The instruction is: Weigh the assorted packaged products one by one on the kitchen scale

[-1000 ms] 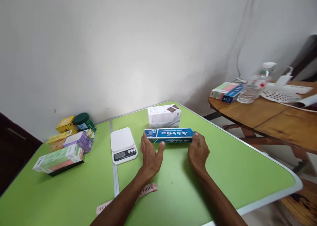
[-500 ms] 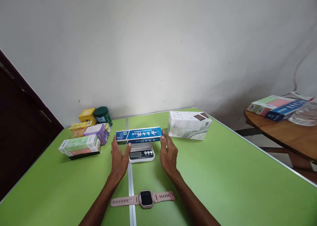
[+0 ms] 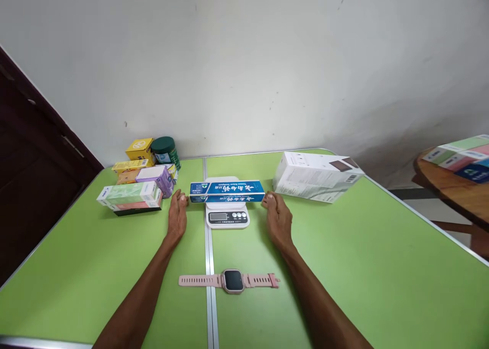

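A long blue toothpaste box (image 3: pixel 227 188) lies crosswise over the white plate of a digital kitchen scale (image 3: pixel 228 219). Whether it rests fully on the plate or hovers just above it, I cannot tell. My left hand (image 3: pixel 178 214) is at the box's left end, fingers curled in close to it. At the opposite end, my right hand (image 3: pixel 278 219) has its fingertips against the box. The scale's display and buttons face me, and the box covers part of the plate. Nearer to me, a pink smartwatch (image 3: pixel 233 281) is stretched flat across the table seam.
A large white box (image 3: pixel 317 178) stands at the right rear. On the left are a green-and-pink carton (image 3: pixel 130 196), a purple pack (image 3: pixel 158 178), a yellow box (image 3: pixel 140 150) and a dark green jar (image 3: pixel 165 150). Cartons (image 3: pixel 464 158) lie on a wooden table (image 3: pixel 454 191).
Both hands have carried the toothpaste box left from in front of the white box to over the scale, then lowered it. The view has turned left, bringing the whole smartwatch into sight.
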The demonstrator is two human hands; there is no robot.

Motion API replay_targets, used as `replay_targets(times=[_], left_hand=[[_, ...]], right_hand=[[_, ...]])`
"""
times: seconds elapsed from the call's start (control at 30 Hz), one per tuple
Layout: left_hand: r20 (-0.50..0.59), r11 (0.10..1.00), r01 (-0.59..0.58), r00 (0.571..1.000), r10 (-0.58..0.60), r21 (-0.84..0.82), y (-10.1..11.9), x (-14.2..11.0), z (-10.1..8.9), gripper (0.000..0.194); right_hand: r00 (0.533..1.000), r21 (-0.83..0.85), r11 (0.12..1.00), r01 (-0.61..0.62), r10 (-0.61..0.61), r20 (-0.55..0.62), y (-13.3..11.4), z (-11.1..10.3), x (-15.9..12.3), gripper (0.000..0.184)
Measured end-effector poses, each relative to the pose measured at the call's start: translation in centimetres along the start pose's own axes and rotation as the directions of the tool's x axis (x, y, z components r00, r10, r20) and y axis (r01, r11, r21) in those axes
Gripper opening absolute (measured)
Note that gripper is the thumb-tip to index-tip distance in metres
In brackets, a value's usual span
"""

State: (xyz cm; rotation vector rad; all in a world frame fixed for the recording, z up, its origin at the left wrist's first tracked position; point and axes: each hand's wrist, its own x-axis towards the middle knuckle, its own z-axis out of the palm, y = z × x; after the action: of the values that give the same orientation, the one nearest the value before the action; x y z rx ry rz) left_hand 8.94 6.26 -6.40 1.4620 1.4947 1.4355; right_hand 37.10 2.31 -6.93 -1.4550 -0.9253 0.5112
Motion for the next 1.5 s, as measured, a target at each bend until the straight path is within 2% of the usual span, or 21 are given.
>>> replay_targets(times=[0.07, 0.17, 0.4, 0.57, 0.67, 0.77, 0.87, 0.97, 1.03, 1.1, 1.17, 1.23, 1.33, 1.4, 1.43, 1.5], left_hand=[[0.017, 1.0, 0.014, 1.0, -0.014, -0.003, -0.6, 0.1, -0.1, 0.076], [0.026, 1.0, 0.014, 1.0, -0.015, 0.012, -0.8, 0.0, -0.1, 0.073], [0.041, 0.999, 0.037, 0.999, -0.035, -0.03, -0.6, -0.2, -0.1, 0.082], [0.047, 0.999, -0.038, 0.998, 0.036, 0.037, 0.6, -1.1, 0.3, 0.087], [0.118, 0.994, -0.104, 0.988, 0.098, 0.041, 1.6, -2.3, 1.0, 0.084], [0.149, 0.995, -0.1, 0.984, 0.097, 0.013, 2.4, -3.5, 1.8, 0.082], [0.104, 0.996, -0.077, 0.991, 0.081, -0.047, 3.0, -4.5, 2.1, 0.082], [-0.012, 0.989, -0.128, 0.992, 0.127, -0.075, 4.3, -4.7, 1.7, 0.081], [-0.132, 0.981, -0.188, 0.975, 0.18, -0.051, 5.5, -4.1, 0.8, 0.08], [-0.276, 0.976, -0.218, 0.938, 0.21, -0.001, 6.6, -3.0, -0.9, 0.079], [-0.41, 0.976, -0.208, 0.886, 0.215, 0.062, 7.3, -1.3, -3.1, 0.079], [-0.528, 0.976, -0.185, 0.821, 0.217, 0.114, 7.3, 0.4, -6.0, 0.08], [-0.666, 0.975, -0.126, 0.714, 0.216, 0.182, 6.2, 2.8, -10.6, 0.076], [-0.723, 0.971, -0.058, 0.658, 0.212, 0.232, 5.0, 4.0, -13.5, 0.07], [-0.732, 0.966, -0.027, 0.647, 0.213, 0.257, 4.3, 4.6, -14.7, 0.068], [-0.725, 0.956, 0.016, 0.656, 0.211, 0.293, 3.0, 5.8, -16.7, 0.064]], right_hand=[[1.0, -0.044, 0.999, 0.023, -0.022, 0.015, 0.0, -0.1, -0.2, 0.071], [1.0, -0.016, 1.0, 0.01, -0.01, 0.008, -0.1, -0.2, -0.5, 0.069], [1.0, 0.033, 0.999, 0.018, -0.019, 0.02, -0.1, -0.2, -0.8, 0.069], [0.996, -0.043, 0.995, 0.094, -0.094, 0.003, -0.5, -0.1, -1.2, 0.075], [0.989, 0.002, 0.991, 0.133, -0.133, 0.068, -1.0, 0.2, -1.6, 0.072], [0.987, -0.001, 0.991, 0.134, -0.133, 0.09, -1.5, 0.3, -2.0, 0.069], [0.99, -0.04, 0.991, 0.124, -0.121, 0.075, -2.3, 0.2, -2.7, 0.07], [0.983, -0.064, 0.982, 0.179, -0.175, 0.057, -3.7, 0.6, -3.8, 0.068], [0.974, -0.053, 0.974, 0.221, -0.217, 0.071, -5.0, 1.5, -4.7, 0.067], [0.963, -0.005, 0.971, 0.24, -0.237, 0.126, -6.5, 3.0, -5.6, 0.068], [0.941, 0.065, 0.964, 0.26, -0.268, 0.208, -8.1, 5.3, -6.6, 0.067], [0.9, 0.139, 0.945, 0.295, -0.324, 0.292, -9.6, 8.2, -7.5, 0.063], [0.822, 0.242, 0.915, 0.324, -0.398, 0.406, -11.0, 13.0, -9.2, 0.058], [0.788, 0.293, 0.904, 0.312, -0.419, 0.451, -11.3, 16.1, -10.3, 0.059], [0.776, 0.31, 0.9, 0.305, -0.424, 0.467, -11.3, 17.4, -10.7, 0.059], [0.764, 0.324, 0.9, 0.293, -0.423, 0.487, -11.3, 19.8, -11.3, 0.059]])
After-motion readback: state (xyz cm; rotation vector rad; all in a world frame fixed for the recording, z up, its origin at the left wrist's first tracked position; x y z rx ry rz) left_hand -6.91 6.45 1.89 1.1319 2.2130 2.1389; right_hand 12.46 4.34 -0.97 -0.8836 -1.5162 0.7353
